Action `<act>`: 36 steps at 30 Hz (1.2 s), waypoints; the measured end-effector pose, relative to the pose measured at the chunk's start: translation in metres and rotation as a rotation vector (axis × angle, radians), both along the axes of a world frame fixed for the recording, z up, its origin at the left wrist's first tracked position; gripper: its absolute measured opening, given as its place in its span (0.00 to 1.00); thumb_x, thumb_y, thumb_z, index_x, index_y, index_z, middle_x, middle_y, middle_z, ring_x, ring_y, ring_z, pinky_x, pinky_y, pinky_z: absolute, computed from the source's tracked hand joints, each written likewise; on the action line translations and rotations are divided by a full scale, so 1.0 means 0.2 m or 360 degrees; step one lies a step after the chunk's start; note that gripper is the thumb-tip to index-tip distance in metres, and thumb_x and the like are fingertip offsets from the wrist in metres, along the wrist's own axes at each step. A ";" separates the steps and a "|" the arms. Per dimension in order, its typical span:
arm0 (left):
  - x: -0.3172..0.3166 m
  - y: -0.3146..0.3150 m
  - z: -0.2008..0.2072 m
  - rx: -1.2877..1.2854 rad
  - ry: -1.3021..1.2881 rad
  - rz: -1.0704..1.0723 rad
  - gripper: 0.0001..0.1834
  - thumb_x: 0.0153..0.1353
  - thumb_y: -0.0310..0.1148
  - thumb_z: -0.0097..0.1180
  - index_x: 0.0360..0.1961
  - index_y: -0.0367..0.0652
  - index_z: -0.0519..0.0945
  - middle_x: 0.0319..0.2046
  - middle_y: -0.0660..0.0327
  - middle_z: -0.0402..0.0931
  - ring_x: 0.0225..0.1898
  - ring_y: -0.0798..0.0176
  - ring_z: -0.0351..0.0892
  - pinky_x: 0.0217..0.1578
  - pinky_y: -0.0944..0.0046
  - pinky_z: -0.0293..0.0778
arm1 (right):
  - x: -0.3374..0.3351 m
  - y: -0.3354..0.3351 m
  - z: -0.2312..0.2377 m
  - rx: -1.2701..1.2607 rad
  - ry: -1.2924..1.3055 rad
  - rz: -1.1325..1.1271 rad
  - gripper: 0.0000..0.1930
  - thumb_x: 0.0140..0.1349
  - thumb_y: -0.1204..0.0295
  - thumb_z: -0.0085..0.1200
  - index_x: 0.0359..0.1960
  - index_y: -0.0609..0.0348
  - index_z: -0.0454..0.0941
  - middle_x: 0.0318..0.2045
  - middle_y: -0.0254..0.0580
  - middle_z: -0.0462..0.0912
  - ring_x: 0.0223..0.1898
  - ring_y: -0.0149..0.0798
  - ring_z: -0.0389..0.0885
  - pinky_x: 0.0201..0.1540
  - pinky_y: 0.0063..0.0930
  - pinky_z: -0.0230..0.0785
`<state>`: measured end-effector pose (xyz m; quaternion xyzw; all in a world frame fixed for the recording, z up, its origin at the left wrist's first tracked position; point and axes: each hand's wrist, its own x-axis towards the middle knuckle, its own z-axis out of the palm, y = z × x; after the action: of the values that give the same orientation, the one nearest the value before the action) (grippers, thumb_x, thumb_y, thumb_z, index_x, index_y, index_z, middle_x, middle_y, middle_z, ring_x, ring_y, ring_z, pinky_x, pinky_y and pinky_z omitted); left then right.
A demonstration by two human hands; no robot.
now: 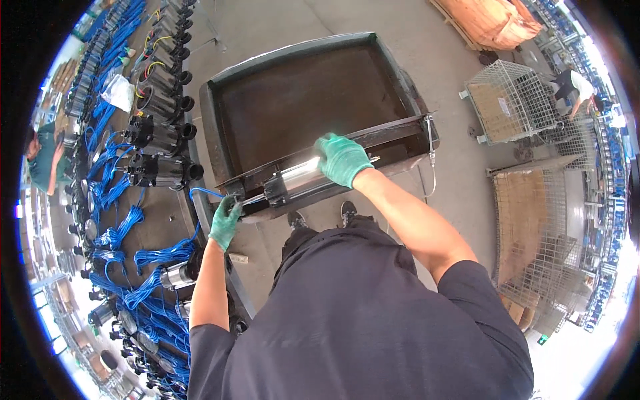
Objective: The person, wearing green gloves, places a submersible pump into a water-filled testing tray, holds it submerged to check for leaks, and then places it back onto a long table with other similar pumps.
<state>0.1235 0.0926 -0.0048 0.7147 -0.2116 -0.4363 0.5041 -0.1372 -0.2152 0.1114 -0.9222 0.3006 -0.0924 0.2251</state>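
A submersible pump with a shiny silver cylindrical body [300, 176] and a black ribbed collar lies slantwise along the near edge of a large dark metal tank [293, 59]. My right hand [343, 159], in a green glove, is wrapped over the silver body near its right end. At the other end, my left hand [225, 221], also gloved in green, closes around a small dark end piece. A narrow metal section shows between that piece and the collar. A blue cable [205, 192] runs from the left up to my left hand. My left fingertips are partly hidden.
On my left, a bench [157, 227] carries rows of black pumps [160, 171] and coiled blue cables [163, 255]. Wire mesh cages [510, 100] stand on the right. Another person [577, 90] is at the far right, and one more [47, 157] at the far left.
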 end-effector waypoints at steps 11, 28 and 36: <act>-0.23 0.23 0.25 -0.0189 -0.0100 0.0742 0.22 0.74 0.40 0.57 0.64 0.41 0.75 0.47 0.63 0.82 0.39 0.71 0.81 0.37 0.70 0.78 | -1.18 -0.68 -0.71 -0.0146 -0.0015 -0.1759 0.22 0.64 0.56 0.60 0.48 0.65 0.76 0.39 0.58 0.81 0.39 0.59 0.82 0.42 0.50 0.79; -0.95 -0.74 0.93 -0.0723 -0.0309 0.0007 0.25 0.75 0.35 0.55 0.70 0.43 0.67 0.50 0.61 0.77 0.49 0.68 0.78 0.51 0.67 0.76 | -0.30 0.33 -0.13 0.0858 -0.0642 0.0297 0.20 0.60 0.73 0.64 0.53 0.59 0.74 0.40 0.54 0.85 0.39 0.52 0.87 0.42 0.45 0.78; -0.52 -0.37 0.51 -0.0754 0.0428 0.1340 0.13 0.76 0.44 0.51 0.43 0.47 0.79 0.26 0.67 0.74 0.22 0.70 0.67 0.23 0.67 0.66 | -0.12 0.33 0.12 0.0431 -0.0645 0.0568 0.12 0.66 0.66 0.61 0.47 0.57 0.80 0.42 0.50 0.84 0.39 0.55 0.85 0.42 0.46 0.79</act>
<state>0.0199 0.0177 0.0981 0.5414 0.0688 -0.2232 0.8076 -0.1607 -0.1487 0.1357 -0.8847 0.0924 -0.1927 0.4143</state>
